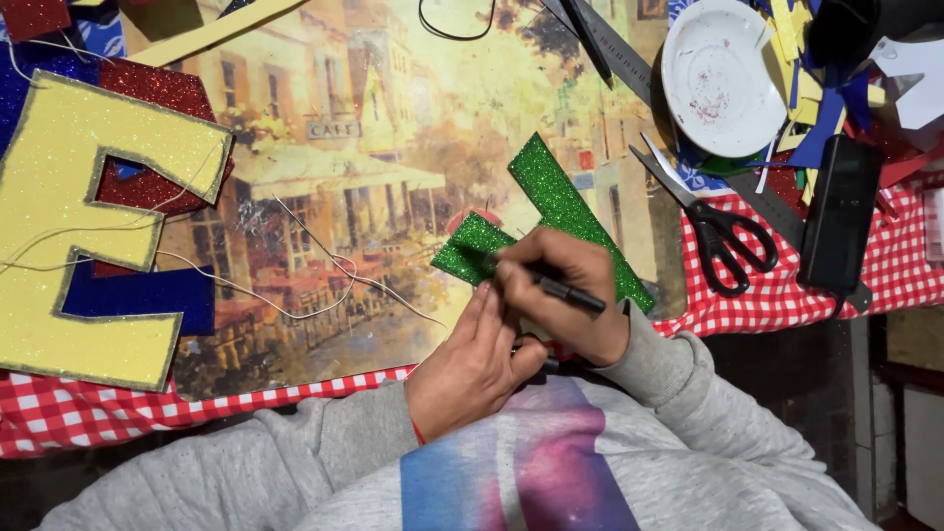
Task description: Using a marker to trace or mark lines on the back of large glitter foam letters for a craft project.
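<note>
1. My right hand (565, 295) is curled in a writing grip, fingers pinched round a black pen (556, 287). The wrist bends inward, forearm in a grey sleeve coming in from the lower right.
2. The pen's tip sits on the green glitter foam shape (551, 202), near its lower left corner.
3. My left hand (472, 369) lies just beside the right, fingers extended together and pointing up toward the green piece, fingertips at its lower edge. Whether they press it down I cannot tell.
4. The green shape rests on a painted street-scene board (393, 147), near the table's front edge.
5. A large yellow glitter letter (79, 226) lies well apart at far left, thin string (295, 295) trailing between.
6. Black-handled scissors (713, 221) lie to the right on the red checked cloth (787, 290), below a white plate (723, 74).
</note>
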